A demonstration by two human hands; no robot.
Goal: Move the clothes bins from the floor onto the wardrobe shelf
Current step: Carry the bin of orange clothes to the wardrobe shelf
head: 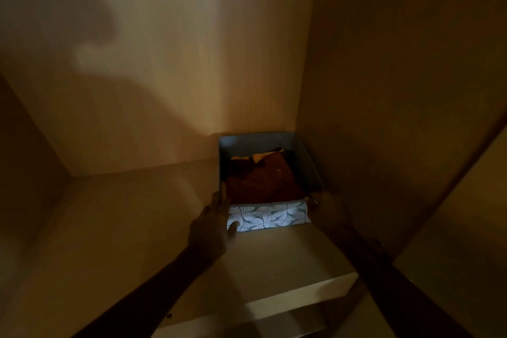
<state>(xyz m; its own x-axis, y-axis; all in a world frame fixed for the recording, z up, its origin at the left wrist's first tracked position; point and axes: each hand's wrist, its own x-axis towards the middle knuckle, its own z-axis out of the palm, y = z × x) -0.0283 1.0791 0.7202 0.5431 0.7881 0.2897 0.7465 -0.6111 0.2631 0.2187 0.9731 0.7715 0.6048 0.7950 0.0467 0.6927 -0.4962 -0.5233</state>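
Leaf-patterned bin [267,218] is tucked against the side wall [384,90] at 3 o'clock, with shelf [131,217] room left toward 9. Front corners are gripped by left hand [210,225] and right hand [326,208].

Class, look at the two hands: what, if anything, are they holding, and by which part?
The patterned bin on the shelf: the left hand grips its front-left corner, the right hand its front-right corner.

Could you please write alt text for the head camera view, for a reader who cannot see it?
A person's left hand and right hand are at the front corners of a leaf-patterned fabric bin that stands on a dim wardrobe shelf, close to its back right corner. The bin holds rust-brown clothes.
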